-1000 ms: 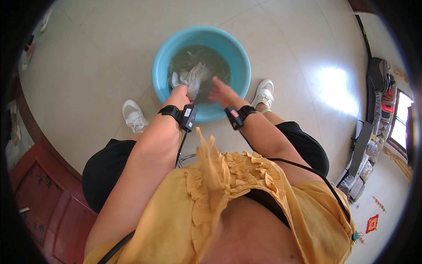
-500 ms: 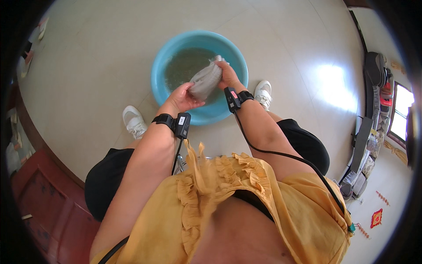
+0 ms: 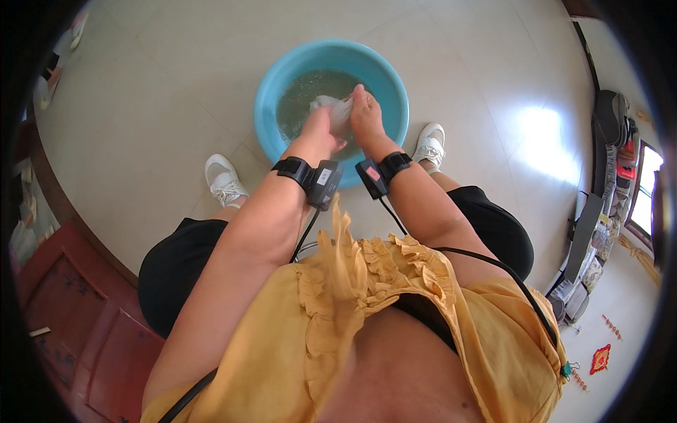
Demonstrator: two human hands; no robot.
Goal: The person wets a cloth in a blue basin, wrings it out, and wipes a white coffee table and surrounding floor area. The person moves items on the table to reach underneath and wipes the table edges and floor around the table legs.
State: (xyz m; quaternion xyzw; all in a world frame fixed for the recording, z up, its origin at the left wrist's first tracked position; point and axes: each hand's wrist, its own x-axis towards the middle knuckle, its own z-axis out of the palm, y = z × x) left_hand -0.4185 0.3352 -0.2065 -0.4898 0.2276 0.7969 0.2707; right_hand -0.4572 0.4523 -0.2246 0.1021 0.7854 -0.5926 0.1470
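The basin (image 3: 393, 106) is smooth blue plastic with a soft sheen along its rim. Within that rim, the white cloth (image 3: 341, 113) is thin, wet fabric. The floor tiles (image 3: 176, 84) are smooth and glossy, glaring near their right edge. The ruffled yellow blouse (image 3: 275, 324) is matt, wrinkled cloth. Past the tiles' lower left edge, the dark red panelling (image 3: 77, 303) is probably varnished wood.

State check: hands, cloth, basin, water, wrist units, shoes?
Left hand: against the cloth, fingers partly hidden
Right hand: closed on the cloth
White cloth: bunched
Blue basin: upright, holding water
Water: cloudy
Black wrist units: strapped on
White shoes: worn
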